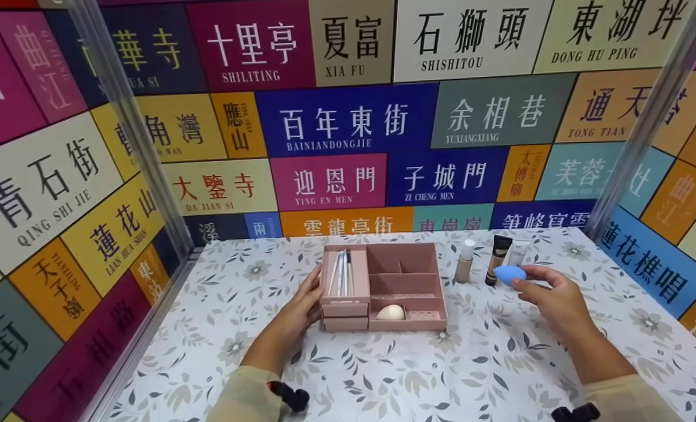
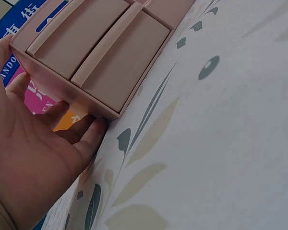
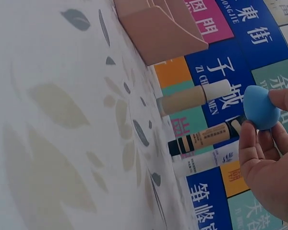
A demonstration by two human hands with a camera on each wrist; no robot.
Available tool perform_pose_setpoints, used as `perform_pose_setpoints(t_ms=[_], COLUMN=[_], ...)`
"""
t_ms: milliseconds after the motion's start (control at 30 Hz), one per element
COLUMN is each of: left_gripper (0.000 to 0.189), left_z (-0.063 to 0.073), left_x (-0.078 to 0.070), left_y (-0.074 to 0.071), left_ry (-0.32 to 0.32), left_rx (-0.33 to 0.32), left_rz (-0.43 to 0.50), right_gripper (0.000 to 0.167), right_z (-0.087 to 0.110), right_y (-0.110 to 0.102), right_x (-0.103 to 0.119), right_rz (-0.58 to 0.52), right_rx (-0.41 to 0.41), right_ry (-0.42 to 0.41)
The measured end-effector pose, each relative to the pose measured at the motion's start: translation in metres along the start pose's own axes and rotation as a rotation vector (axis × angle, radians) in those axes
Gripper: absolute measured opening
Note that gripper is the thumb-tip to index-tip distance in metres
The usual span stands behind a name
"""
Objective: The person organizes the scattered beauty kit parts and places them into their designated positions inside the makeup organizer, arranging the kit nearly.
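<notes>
My right hand (image 1: 550,293) pinches a blue teardrop makeup sponge (image 1: 510,274) between thumb and fingers, above the table. In the right wrist view the sponge (image 3: 260,108) sits between the thumb and fingertips. With its fingers against the left side of a pink makeup organizer (image 1: 406,283), my left hand (image 1: 301,310) steadies nothing else. The left wrist view has that hand (image 2: 43,129) beside the organizer's two drawers (image 2: 120,57). Several thin brushes (image 1: 343,274) lie in the organizer's top left tray, and a cream-coloured sponge (image 1: 391,312) sits in its front right compartment.
Right of the organizer stand a foundation bottle (image 1: 464,262) with a white cap, a black and tan tube (image 1: 498,259) and a white tube (image 1: 519,252). A floral cloth (image 1: 394,375) covers the table. Lettered panels (image 1: 348,117) and clear posts (image 1: 635,111) bound its back and sides.
</notes>
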State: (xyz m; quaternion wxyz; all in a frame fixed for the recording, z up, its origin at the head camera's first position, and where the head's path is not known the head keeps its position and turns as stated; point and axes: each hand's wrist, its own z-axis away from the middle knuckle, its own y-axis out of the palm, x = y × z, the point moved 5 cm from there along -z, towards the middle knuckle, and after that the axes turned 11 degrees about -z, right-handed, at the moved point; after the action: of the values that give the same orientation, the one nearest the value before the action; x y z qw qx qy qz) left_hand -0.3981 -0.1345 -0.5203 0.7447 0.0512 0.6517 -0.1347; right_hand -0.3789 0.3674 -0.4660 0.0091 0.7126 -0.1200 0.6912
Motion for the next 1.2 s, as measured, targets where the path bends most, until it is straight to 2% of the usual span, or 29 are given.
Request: perform_pose_setpoints(t_ms=[367, 600, 800, 1033, 1200], left_gripper=[0.058, 0.062, 0.059, 0.060, 0.062], left_z=[-0.002, 0.000, 0.000, -0.002, -0.001], left_x=[0.001, 0.000, 0.000, 0.001, 0.001], left_y=[0.000, -0.001, 0.001, 0.001, 0.000], left_ry=[-0.041, -0.018, -0.024, 0.013, 0.011], left_rx=[-0.007, -0.009, -0.013, 0.015, 0.009], left_rz=[0.013, 0.012, 0.017, 0.003, 0.009], right_gripper=[0.064, 0.060, 0.056, 0.056, 0.054], right_z=[0.012, 0.015, 0.016, 0.018, 0.016], right_y=[0.044, 0.076, 0.095, 0.108, 0.120], right_x=[0.020, 0.029, 0.035, 0.037, 0.038], right_rz=[-0.065, -0.129, -0.170, -0.197, -0.216], right_rx=[0.102, 0.159, 0.179, 0.197, 0.202], right_ry=[-0.093, -0.135, -0.137, -0.109, -0.105])
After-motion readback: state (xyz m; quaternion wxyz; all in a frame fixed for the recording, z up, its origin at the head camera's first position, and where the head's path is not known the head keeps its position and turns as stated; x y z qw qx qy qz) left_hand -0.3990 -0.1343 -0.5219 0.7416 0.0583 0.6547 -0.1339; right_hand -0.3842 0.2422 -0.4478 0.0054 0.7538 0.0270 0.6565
